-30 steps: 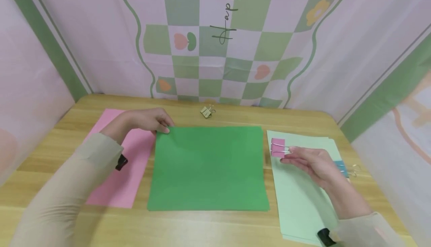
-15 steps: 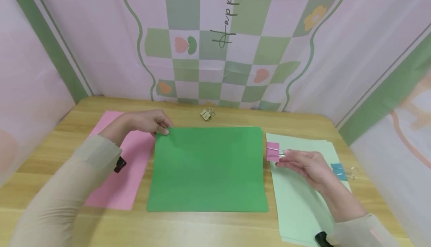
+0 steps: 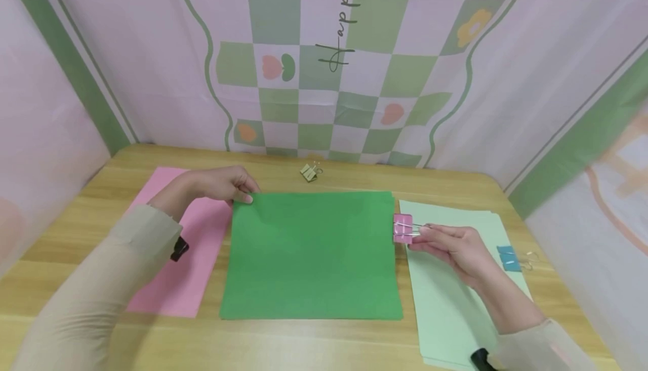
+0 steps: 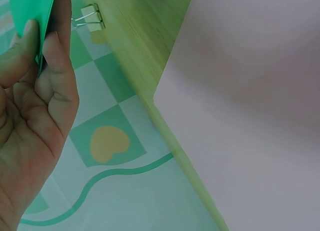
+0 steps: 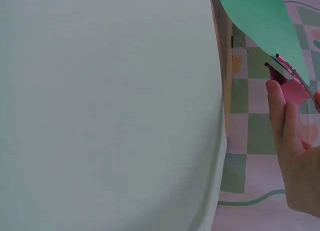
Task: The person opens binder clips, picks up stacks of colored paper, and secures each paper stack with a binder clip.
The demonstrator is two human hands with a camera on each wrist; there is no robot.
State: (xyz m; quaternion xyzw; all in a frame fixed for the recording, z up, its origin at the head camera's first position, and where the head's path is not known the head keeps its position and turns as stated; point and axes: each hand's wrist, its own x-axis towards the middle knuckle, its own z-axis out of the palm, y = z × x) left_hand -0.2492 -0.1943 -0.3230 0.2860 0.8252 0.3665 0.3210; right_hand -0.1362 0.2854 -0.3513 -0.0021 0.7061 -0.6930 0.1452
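Two grips to mind from my end: left hand (image 3: 220, 184) pinches green paper (image 3: 314, 256) at its far left corner; right hand (image 3: 458, 247) pinches pink binder clip (image 3: 403, 229), mouth spread, at paper's right edge. I'd square the clip, then ease pressure slowly.

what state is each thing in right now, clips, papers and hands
Pink clip: held by its wires, mouth at the green paper's right edge; whether closed on it, can't tell
Green paper: far left corner pinched
Blue clip: fastened on the pale green paper
Pale green paper: sheets slightly misaligned
Gold clip: unattached
Pink paper: lying flat
Left hand: pinching green paper
Right hand: pinching pink clip
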